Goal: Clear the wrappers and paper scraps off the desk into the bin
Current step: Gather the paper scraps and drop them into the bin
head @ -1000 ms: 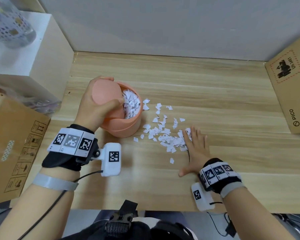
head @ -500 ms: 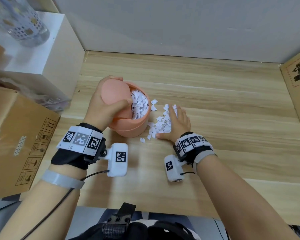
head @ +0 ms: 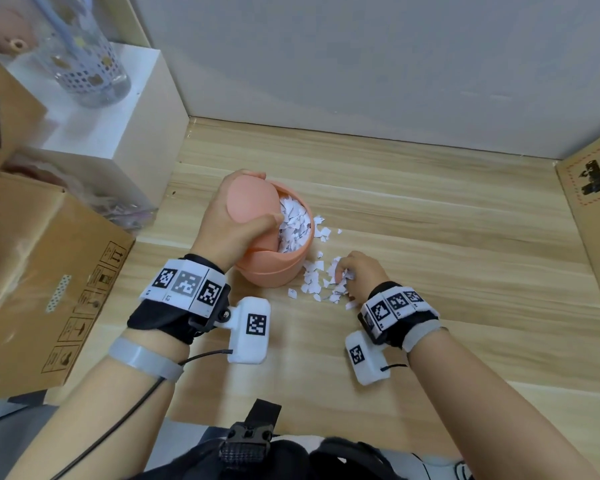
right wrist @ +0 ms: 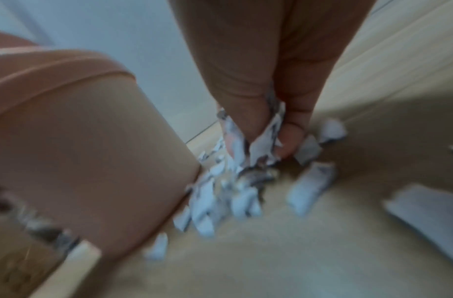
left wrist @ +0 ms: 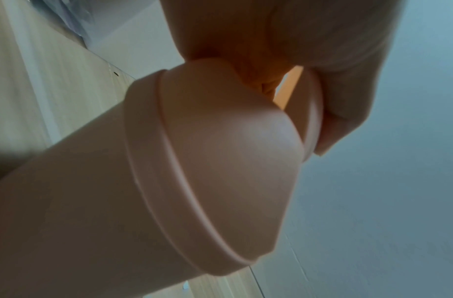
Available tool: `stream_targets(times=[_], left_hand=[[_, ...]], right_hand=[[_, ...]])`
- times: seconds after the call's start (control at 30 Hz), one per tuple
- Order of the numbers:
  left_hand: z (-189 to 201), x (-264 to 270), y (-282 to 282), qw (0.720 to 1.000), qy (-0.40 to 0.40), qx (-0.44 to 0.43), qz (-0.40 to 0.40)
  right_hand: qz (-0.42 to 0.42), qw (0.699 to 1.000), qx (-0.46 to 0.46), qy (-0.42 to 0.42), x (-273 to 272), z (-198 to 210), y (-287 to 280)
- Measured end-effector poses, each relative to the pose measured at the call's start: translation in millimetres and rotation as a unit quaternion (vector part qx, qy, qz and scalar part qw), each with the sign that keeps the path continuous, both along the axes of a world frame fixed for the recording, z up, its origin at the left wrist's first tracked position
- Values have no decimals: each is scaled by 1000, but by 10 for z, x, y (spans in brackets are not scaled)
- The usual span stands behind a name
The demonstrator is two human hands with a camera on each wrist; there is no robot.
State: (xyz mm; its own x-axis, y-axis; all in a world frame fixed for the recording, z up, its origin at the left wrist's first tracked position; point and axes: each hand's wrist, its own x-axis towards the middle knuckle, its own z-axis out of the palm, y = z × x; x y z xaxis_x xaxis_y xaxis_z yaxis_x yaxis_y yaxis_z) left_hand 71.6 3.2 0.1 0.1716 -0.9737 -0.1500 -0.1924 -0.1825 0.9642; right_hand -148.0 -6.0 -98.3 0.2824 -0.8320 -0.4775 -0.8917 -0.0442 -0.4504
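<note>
A small pink bin stands on the wooden desk, filled with white paper scraps. My left hand grips its swing lid and holds it tipped open; the left wrist view shows the lid under my fingers. Just right of the bin lies a heap of loose scraps. My right hand is curled over that heap, and in the blurred right wrist view its fingertips pinch a bunch of scraps beside the bin wall.
A white block with a patterned glass on it stands at the back left. Cardboard boxes flank the desk: one at the left, one at the right. A grey wall closes the back.
My right hand swept the spread scraps leftward into a heap by the bin, then went from flat to curled around them. The left hand kept the lid open.
</note>
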Motion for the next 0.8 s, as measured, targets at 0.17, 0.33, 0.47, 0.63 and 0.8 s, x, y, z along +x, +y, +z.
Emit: stream_targets(times=[0.17, 0.33, 0.47, 0.63, 0.8], left_hand=[[-3, 13, 3, 1000, -6, 12, -5], [2, 23, -6, 1000, -3, 17, -8], [-3, 14, -21, 1000, -2, 20, -10], [-30, 27, -32, 1000, -2, 23, -16], [-11, 33, -26, 999, 1, 26, -23]], right_hand=[[-109, 991, 40, -61, 63, 422, -199], [-93, 973, -33, -208, 367, 1159, -372], [-34, 972, -38, -228, 743, 1398, -407], [-27, 983, -48, -177, 855, 1417, -381], [20, 984, -1, -179, 739, 1471, -324]])
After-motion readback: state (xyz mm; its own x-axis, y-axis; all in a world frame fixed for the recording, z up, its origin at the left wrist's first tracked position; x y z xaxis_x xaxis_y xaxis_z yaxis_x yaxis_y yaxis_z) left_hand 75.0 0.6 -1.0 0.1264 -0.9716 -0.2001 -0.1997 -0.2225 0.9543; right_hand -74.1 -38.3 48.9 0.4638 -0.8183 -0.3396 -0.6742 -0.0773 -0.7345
